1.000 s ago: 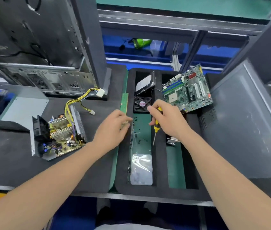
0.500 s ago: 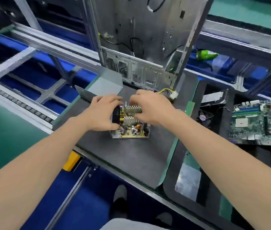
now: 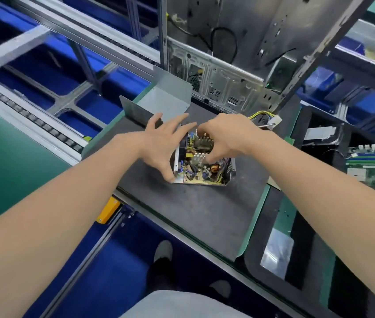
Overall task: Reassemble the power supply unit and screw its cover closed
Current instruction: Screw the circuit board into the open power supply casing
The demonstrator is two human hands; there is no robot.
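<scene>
Zero screws in, as far as I can judge. The power supply unit [image 3: 202,161] sits open-topped on the black mat [image 3: 193,214], with board, coils and heatsinks all exposed. Its cover [image 3: 163,99], the bent grey sheet, lies apart from it at the mat's far left edge, just beyond the left hand [image 3: 159,146]. That hand is spread wide with fingers straight and thumb down at the unit's near-left corner, steadying the side wall rather than gripping. The right hand [image 3: 227,136] is curled over the heatsinks from the far side, fingertips down among the components. A thin metal shaft pokes out past it toward the yellow cable bundle [image 3: 258,115]. It's probably the screwdriver [image 3: 265,125] tucked in the palm, but the handle is hidden, so not certain. My read: early stage, internals being squared up in the tray. Left to do: get the cable bundle clear, fetch the cover, slide it over, line up the holes, drive the screws. No loose screws visible near the unit.
</scene>
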